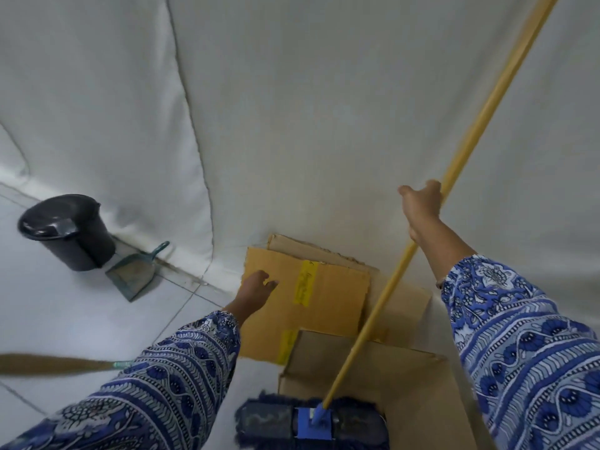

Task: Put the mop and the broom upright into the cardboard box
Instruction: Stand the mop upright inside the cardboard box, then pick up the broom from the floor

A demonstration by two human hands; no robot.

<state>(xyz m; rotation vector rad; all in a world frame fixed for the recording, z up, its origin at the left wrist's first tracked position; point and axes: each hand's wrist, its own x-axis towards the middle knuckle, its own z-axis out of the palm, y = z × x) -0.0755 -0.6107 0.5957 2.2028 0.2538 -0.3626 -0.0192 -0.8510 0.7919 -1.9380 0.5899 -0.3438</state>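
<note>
Right hand [422,206] is wrapped around the mop [402,264] handle, fingers closed on the yellow pole, which slants from the near centre up to the far right. The blue mop head sits at the near edge of the frame, at the near-left rim of the box [373,378]; whether it is inside or just resting on the rim is hard to tell. Left hand [256,287] reaches over a raised flap [324,303] of the box, fingers loose and spread, gripping nothing; whether they touch the flap is unclear. The flaps lean toward the white sheet [292,125] hung behind. The broom [55,363] lies flat on the tiled floor [81,313] at near left, well apart from the box. Far left, a black bin [65,232] stands by the sheet, with a green dustpan [133,274] just beside it on its right.
</note>
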